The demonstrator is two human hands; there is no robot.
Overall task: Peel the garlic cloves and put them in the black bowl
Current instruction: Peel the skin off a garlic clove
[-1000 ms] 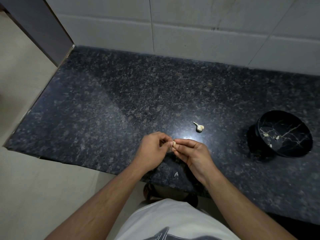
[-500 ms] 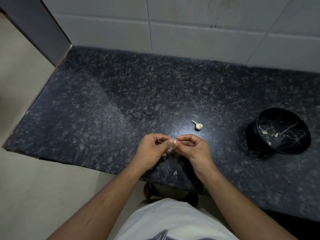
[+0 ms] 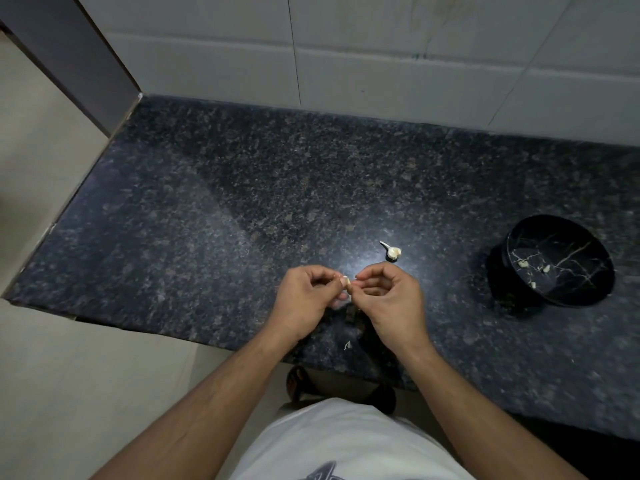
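The dark speckled granite counter (image 3: 242,209) fills most of the view, running from 9 o'clock to 3 o'clock, with a pale tiled wall (image 3: 381,50) rising behind it at 12 o'clock. A pale floor (image 3: 52,393) occupies the 7 to 9 o'clock sector, and the person's white shirt (image 3: 346,441) sits at 6 o'clock. The black bowl (image 3: 557,261), veined with pale lines inside, stands on the counter at 3 o'clock, tilted toward the camera, well apart from the hands; three small pale garlic pieces (image 3: 522,263) lie in it. The left hand (image 3: 306,299) and right hand (image 3: 391,299) meet just below the centre of the view, over the near edge of the counter. Both have fingers curled, and thumb and forefinger tips of each pinch a small garlic clove (image 3: 348,284) held between them; the clove is largely hidden by the fingertips, so its peeled state cannot be told. A second garlic clove with a pointed tail (image 3: 393,251) lies on the counter at 1 o'clock from the hands, near them but apart, inside a bright patch of reflected light. A small scrap of pale skin (image 3: 347,345) lies on the counter at 6 o'clock from the hands, near the edge.
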